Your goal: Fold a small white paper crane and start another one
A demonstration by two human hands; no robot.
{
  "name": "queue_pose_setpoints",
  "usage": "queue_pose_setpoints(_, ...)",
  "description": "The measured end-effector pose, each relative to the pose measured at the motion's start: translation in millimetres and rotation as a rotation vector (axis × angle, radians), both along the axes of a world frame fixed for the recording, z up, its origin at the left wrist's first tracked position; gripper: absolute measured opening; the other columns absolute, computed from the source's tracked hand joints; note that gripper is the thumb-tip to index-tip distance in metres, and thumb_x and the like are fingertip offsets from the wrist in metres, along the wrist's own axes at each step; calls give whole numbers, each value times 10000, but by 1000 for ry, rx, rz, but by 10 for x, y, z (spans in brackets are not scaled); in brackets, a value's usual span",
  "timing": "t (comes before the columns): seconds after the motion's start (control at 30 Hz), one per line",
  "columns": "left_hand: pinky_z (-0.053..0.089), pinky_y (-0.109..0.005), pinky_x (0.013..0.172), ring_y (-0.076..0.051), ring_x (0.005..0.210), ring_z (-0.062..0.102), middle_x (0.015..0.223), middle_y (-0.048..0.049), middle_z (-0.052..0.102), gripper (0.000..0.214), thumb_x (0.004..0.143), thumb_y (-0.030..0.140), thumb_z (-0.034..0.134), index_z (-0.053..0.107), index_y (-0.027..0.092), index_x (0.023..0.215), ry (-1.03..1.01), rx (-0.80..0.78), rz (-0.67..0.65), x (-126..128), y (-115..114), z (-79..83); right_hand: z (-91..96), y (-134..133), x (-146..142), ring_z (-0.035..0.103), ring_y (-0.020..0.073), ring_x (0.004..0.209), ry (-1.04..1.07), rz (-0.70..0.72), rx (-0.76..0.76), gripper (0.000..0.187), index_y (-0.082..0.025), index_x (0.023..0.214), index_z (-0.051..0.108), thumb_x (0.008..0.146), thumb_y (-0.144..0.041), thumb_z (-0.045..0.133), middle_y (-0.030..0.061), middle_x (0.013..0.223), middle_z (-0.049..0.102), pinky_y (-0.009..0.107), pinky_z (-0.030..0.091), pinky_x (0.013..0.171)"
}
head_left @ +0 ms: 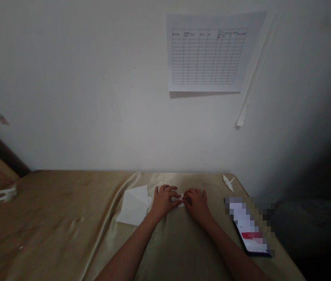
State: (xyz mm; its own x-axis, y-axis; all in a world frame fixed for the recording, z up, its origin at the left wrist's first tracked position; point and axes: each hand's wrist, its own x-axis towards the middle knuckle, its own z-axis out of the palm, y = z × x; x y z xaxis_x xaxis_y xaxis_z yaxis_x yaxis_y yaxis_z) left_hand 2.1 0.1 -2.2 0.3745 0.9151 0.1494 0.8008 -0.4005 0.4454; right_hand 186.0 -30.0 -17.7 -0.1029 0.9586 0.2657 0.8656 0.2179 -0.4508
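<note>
Table [66,218] under a gold, shiny cloth, set against a pale wall.

Both hands meet at the middle of the table, near the far edge. Left hand [162,201] and right hand [197,203] lie knuckles up with the fingers curled in. Their tips pinch a small paper [180,199] between them and press it on the cloth. Most of the paper is hidden under the fingers, so its shape can't be made out.

Step in hand, by my reading: setting a crease in a small paper fold. The next move calls for steady fingertip pressure along the fold line, with the edges kept matched. The cloth looks slippery.

Count:
- Hands: two.
- Small paper in work: one.
- White sheets [134,205]: lying just left of the left hand, overlapping. The number is unclear.
- Finished folds: two. One paper bird [228,182] at the far right corner, and a second paper bird [4,194] far left on bare wood.
- Phone [250,230]: one, near right.
- Ruled chart [208,54]: one, on the wall.
</note>
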Motion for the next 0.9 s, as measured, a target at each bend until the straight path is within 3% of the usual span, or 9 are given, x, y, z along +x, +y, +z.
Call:
queue_pose_setpoints(0.6,126,-664,1130,-289,1313,418,1349,63,612,201,774,372,741,737,423,968,-25,-44,32,24,18,12,52,2,41,521,256,1146,15,45,-25,99,-274,929,668,887,-279,579,18,1137,669,552,207,1076)
queue_pose_setpoints(0.9,102,-666,1130,-284,1340,380,1397,99,573,255,830,363,686,706,481,1055,14,-76,-23,-75,99,-60,107,-15,128,497,231,1214,58,109,-113,245,-302,1024,680,849,-183,556,7,1216,649,529,137,1125)
